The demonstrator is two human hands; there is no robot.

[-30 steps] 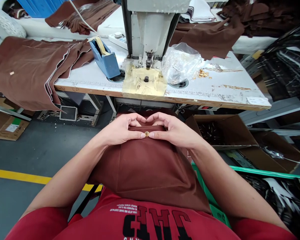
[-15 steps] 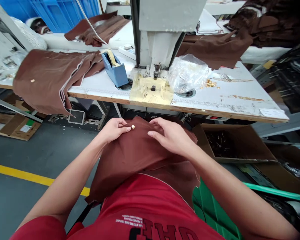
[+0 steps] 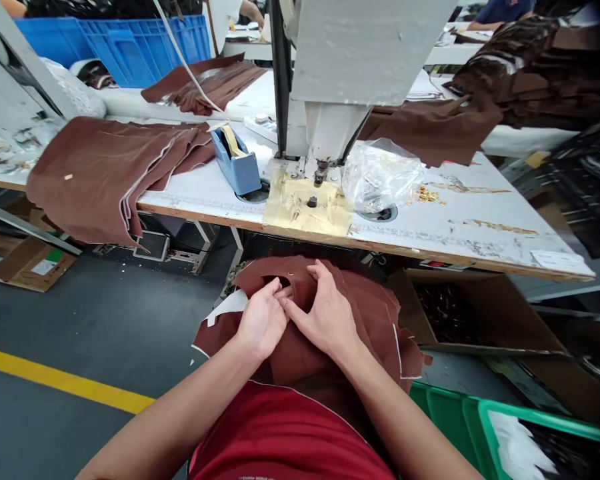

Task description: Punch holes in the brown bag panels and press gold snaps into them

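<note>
Brown fabric pieces (image 3: 370, 300) lie in a layered pile over my lap, below the table edge. My left hand (image 3: 264, 319) is turned palm up over them, with its fingers drawn together beside a dark fold; what they hold, if anything, is hidden. Close against it, my right hand (image 3: 327, 310) rests on the fabric with thumb and forefinger apart, the thumb tip meeting the left fingers. A tiny pale mark shows on the cloth just above the hands. In front stands a press machine (image 3: 321, 170), its lower die set in a yellow-taped patch (image 3: 300, 210).
On the table are a blue tape dispenser (image 3: 237, 163), a clear plastic bag (image 3: 380, 177), small gold pieces (image 3: 427, 195) and stacked brown fabric (image 3: 95, 173) at left. A cardboard box (image 3: 480, 313) and a green crate (image 3: 450, 427) stand at right. Other people's arms show at the back.
My left hand has moved right and turned palm up, meeting the right hand. The fabric has shifted, exposing white-edged layers. The gold stud by my left thumb is out of sight. The view has tilted up.
</note>
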